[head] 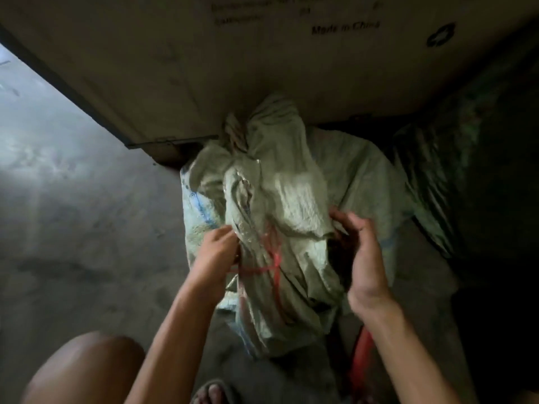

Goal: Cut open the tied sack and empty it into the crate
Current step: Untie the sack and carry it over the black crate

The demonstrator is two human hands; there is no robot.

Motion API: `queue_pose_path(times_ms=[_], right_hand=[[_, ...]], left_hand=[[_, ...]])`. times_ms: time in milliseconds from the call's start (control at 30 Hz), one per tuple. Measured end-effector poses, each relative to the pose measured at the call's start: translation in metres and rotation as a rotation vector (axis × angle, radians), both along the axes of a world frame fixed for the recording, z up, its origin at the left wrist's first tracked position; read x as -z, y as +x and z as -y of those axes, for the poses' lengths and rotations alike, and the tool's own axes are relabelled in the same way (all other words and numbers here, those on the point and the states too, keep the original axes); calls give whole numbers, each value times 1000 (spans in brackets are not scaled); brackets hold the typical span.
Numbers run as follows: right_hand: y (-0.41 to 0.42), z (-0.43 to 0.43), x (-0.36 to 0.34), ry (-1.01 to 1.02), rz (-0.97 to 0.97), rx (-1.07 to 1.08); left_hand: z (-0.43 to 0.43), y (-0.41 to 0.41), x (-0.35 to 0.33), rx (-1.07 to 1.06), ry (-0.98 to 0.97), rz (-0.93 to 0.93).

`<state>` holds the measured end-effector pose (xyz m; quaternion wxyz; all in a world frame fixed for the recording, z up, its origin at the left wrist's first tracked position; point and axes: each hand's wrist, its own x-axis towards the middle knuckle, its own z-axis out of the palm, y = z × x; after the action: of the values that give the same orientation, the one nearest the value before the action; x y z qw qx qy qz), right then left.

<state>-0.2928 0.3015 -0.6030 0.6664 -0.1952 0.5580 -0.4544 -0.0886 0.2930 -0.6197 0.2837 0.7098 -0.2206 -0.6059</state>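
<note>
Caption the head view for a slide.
Left hand and right hand grip a pale woven sack bound with red string.

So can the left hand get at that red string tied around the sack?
Probably yes: the left hand already rests on the sack beside the red string, with nothing covering it.

One tied sack (280, 199), one red string (275, 266), two hands (217, 252), one cardboard box (233, 62)

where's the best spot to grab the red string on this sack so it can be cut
Probably the red string where its strands cross on the sack, coming from the near side: there it lies exposed on the bunched fabric, between the left hand and right hand.
</note>
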Motion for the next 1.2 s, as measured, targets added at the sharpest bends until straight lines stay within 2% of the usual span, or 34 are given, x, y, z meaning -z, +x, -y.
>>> queue_pose_path(times_ms=[100,200,233,267,333,433,533,567,633,767,867,933,1067,1200], right_hand=[[11,-10,-48,-32,-195,-142],[9,-24,-98,-10,-627,-116],[4,-31,-120,4,-694,-99],[-1,-39,-145,6,-691,-76],[-10,-57,-207,11,-579,-27],[-14,-78,-306,51,-465,-51],[-5,-70,-398,-22,-524,-91],[-2,-59,-426,-27,-545,-66],[1,-33,-481,-15,-520,18],[-14,-9,-587,-80,-339,148],[-24,-39,-671,-192,-358,204],[-35,-76,-714,-252,-303,298],[-56,-160,-751,-265,-223,453],[-62,-237,-747,-223,-256,512]], left_hand=[[-10,-14,-53,-163,16,-235],[-26,-8,-124,-232,292,-495],[-32,-1,-147,-233,373,-522],[-38,4,-174,-228,418,-526],[-50,19,-225,-184,404,-407],[-68,32,-316,-20,99,-187],[-67,33,-400,110,-200,86],[-62,31,-429,139,-253,171],[-51,25,-485,168,-339,225],[-29,13,-601,252,-547,200],[-30,12,-688,252,-683,64],[-41,11,-735,270,-758,-35],[-77,-2,-787,402,-823,-165],[-112,-30,-795,499,-757,-238]])
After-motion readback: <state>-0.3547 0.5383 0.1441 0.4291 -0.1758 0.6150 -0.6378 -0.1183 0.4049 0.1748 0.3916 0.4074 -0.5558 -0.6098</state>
